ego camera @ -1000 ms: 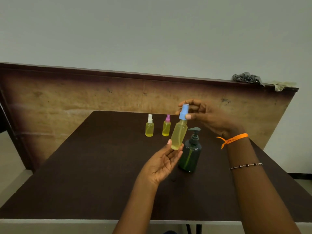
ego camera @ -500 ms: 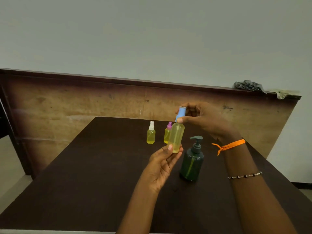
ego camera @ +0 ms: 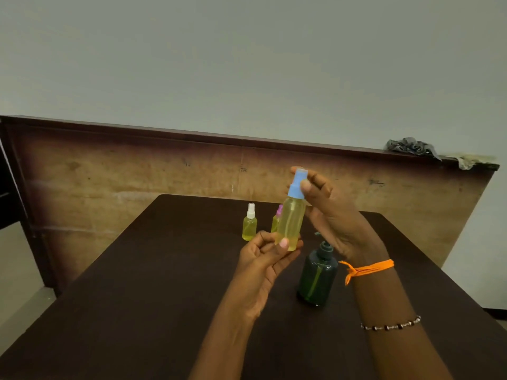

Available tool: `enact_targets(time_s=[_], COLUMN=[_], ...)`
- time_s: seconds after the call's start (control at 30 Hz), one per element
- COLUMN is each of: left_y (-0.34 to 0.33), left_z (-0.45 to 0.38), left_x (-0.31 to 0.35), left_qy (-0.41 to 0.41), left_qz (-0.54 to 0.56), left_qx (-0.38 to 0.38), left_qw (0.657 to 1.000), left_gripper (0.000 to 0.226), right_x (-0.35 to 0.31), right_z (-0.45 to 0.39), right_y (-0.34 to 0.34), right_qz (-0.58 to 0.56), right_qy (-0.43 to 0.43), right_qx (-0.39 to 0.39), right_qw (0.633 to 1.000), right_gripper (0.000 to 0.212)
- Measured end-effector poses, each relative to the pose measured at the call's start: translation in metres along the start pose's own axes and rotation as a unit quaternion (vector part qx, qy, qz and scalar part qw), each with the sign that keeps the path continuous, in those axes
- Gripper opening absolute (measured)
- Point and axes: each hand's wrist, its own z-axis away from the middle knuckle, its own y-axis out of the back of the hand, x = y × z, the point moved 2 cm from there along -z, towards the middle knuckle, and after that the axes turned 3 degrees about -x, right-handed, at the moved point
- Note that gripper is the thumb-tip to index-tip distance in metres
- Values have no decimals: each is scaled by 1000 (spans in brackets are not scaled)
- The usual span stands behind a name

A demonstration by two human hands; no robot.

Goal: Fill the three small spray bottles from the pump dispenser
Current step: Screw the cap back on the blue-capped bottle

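I hold a clear spray bottle [ego camera: 291, 223] with yellow liquid and a blue cap upright above the table. My left hand [ego camera: 264, 260] grips its base between thumb and fingers. My right hand [ego camera: 330, 215] pinches the blue cap [ego camera: 296, 185] at the top. A dark green pump dispenser [ego camera: 317, 278] stands on the table just below my right wrist, its nozzle partly hidden. Farther back stand a small white-capped spray bottle [ego camera: 249, 223] and a pink-capped spray bottle [ego camera: 275, 222], both with yellow liquid; the pink-capped one is mostly hidden behind the held bottle.
The dark brown table [ego camera: 151, 283] ends at a worn wooden panel [ego camera: 137, 182] at the back. Crumpled cloths [ego camera: 411, 146] lie on the panel's top edge at the right. Floor shows to the left of the table.
The held bottle has come upright and slightly nearer. The view has shifted, so the table sits lower in the frame. Both hands keep their hold.
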Motion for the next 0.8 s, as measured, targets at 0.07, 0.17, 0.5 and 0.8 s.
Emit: enact_targets(time_s=[0.07, 0.17, 0.5, 0.8], left_y=[0, 0, 2, 0], left_z=[0, 1, -1, 3], left_x=[3, 7, 6, 7], left_qy=[4, 4, 20, 52], left_qz=[3, -20, -21, -37], left_qx=[-11, -16, -26, -65], left_qw=[1000, 1000, 999, 996], left_gripper=[29, 32, 30, 32], right_x=[1, 2, 2, 2], right_z=[5, 5, 6, 7], right_y=[-3, -3, 1, 1], right_qz=[-65, -77, -117, -101], right_qy=[-9, -14, -3, 12], right_qx=[-77, -57, -99, -48], right_qw=[995, 995, 988, 994], right_gripper=[59, 54, 56, 51])
